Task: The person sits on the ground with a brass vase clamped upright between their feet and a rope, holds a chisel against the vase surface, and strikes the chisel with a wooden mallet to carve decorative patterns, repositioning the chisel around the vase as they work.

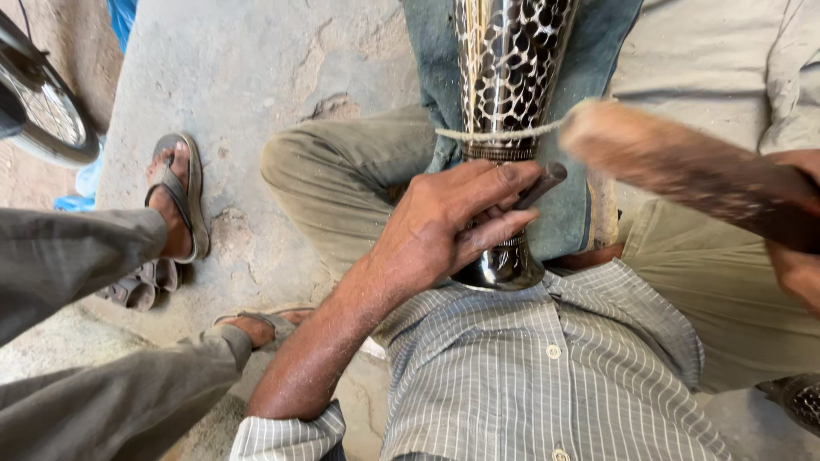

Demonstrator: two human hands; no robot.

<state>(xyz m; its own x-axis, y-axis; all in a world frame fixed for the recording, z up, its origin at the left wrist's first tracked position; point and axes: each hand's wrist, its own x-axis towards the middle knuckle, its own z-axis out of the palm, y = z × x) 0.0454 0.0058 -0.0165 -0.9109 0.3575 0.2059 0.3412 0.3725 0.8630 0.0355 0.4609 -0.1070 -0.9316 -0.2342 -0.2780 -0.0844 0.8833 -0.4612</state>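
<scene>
Wooden mallet (683, 171) motion-blurred; grip end cut by right edge. Right hand (799, 256) mostly out of frame, hold unclear. Metal vase (510, 77) top cut by upper edge. Punch (540, 185) tip hidden under left hand (444, 226).

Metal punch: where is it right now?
In the head view, the metal punch sits just right of centre, pinched in the left hand with its tip against the patterned metal vase, just below the cord tied around the vase.

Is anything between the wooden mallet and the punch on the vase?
Nothing visible. The right hand holds the wooden mallet just right of the punch, which the left hand presses against the metal vase.
</scene>
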